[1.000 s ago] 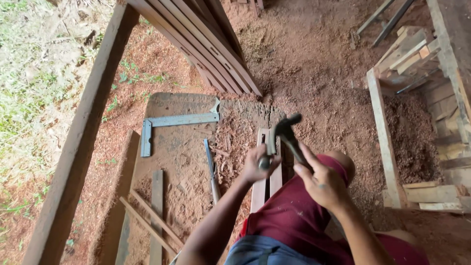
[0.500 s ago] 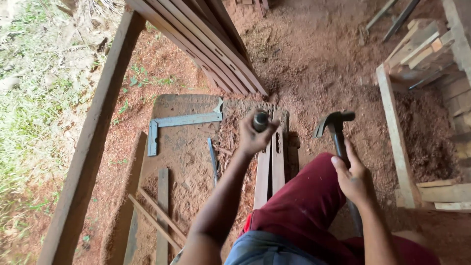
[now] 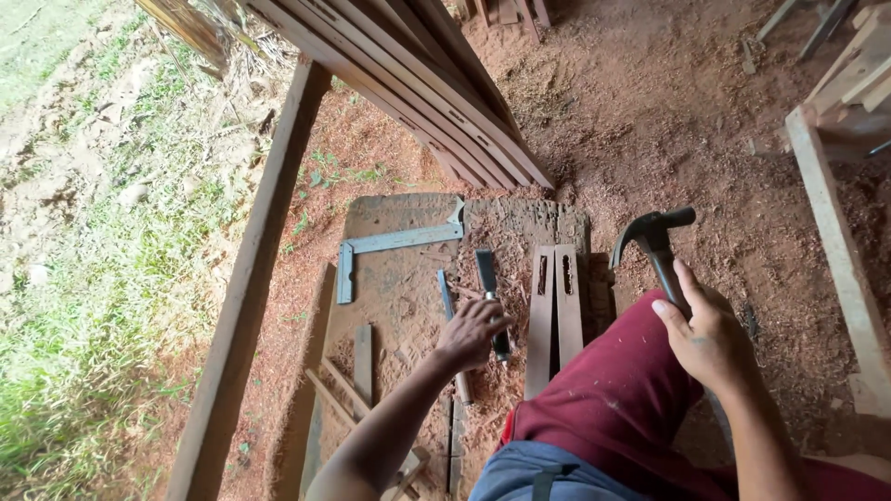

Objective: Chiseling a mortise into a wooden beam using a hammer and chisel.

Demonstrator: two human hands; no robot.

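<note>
**A:** So, what's each of the hands on right now?

**B:** The right hand (image 3: 710,339) is wrapped shut around the handle of a claw hammer (image 3: 654,246), just past the knee of the dark red trousers (image 3: 617,408). The hammer stands roughly upright in the picture, long axis running away from the person, with the black head at the far end. One end of the head points right, the other curves down to the left.

**A:** And the left hand?

**B:** The left hand (image 3: 473,334) is down on the flat wooden board (image 3: 399,278) lying on the ground, fingers curled over a chisel (image 3: 490,297). Its long axis runs away from the person too, dark blade pointing to the far end of the board. The handle end is mostly under the hand, so I can't tell how tight the grip is.

**A:** What's around it?

**B:** A thinner rod-like tool (image 3: 452,325) lies just left of the chisel, nearly parallel. Two slotted wooden slats (image 3: 554,315) lie side by side just right of it, touching each other. A metal try square (image 3: 385,246) sits at the far left of the board. Wood shavings and red dirt (image 3: 668,121) are everywhere, and long planks (image 3: 418,83) lean further back.
</note>
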